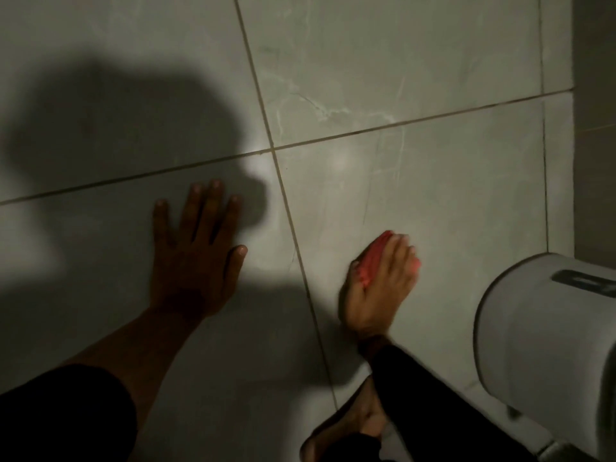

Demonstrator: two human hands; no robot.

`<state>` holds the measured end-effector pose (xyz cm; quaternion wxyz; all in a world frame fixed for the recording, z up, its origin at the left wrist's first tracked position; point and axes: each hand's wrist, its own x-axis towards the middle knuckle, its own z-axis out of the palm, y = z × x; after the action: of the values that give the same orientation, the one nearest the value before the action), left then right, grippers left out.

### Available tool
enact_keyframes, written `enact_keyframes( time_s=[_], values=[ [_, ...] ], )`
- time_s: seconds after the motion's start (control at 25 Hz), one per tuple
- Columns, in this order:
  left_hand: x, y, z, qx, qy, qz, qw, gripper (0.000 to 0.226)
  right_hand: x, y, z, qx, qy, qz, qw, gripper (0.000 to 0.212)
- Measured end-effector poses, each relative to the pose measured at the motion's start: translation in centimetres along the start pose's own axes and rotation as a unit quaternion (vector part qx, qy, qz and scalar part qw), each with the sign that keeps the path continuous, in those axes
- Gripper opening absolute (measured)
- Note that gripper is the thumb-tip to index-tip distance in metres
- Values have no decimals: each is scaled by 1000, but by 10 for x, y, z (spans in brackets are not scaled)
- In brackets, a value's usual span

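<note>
My left hand (196, 251) lies flat on a grey tiled wall (383, 78), fingers spread and straight, in the shadow of my head. My right hand (380, 288) grips a red scrubbing pad or sponge (375, 258) and presses it against the tile just right of a grout line. The pad shows between the thumb and the fingers; most of it is hidden under the hand. The hand is slightly blurred. Both arms wear dark sleeves.
A white rounded plastic fixture (540, 355), like a toilet cistern or dispenser, juts in at the lower right. A bare foot (353, 425) stands at the bottom centre. A wall corner (575, 128) runs down the far right. Dark grout lines cross the tiles.
</note>
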<state>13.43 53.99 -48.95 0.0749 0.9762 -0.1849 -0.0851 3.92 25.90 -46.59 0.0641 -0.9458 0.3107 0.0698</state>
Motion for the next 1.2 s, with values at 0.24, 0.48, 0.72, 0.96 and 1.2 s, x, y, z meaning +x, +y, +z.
enact_keyframes(
  time_s=[0.24, 0.48, 0.72, 0.96, 1.2],
  values=[
    [5, 10, -34, 2, -86, -14, 996, 77, -140, -42, -22, 174, -176, -151, 957, 62],
    [23, 131, -137, -308, -186, 41, 932, 55, -119, -32, -168, 576, -241, 220, 750, 22],
    [33, 348, -261, -480, -497, -187, 698, 21, -78, 84, -320, 731, -28, 408, 546, 25],
    [45, 534, -330, -400, -486, 50, 776, 43, -50, 240, -410, 733, 108, 511, 437, 38],
    [45, 673, -312, -233, -451, 153, 848, 43, -5, 365, -412, 598, 85, 547, 579, 32]
  ],
)
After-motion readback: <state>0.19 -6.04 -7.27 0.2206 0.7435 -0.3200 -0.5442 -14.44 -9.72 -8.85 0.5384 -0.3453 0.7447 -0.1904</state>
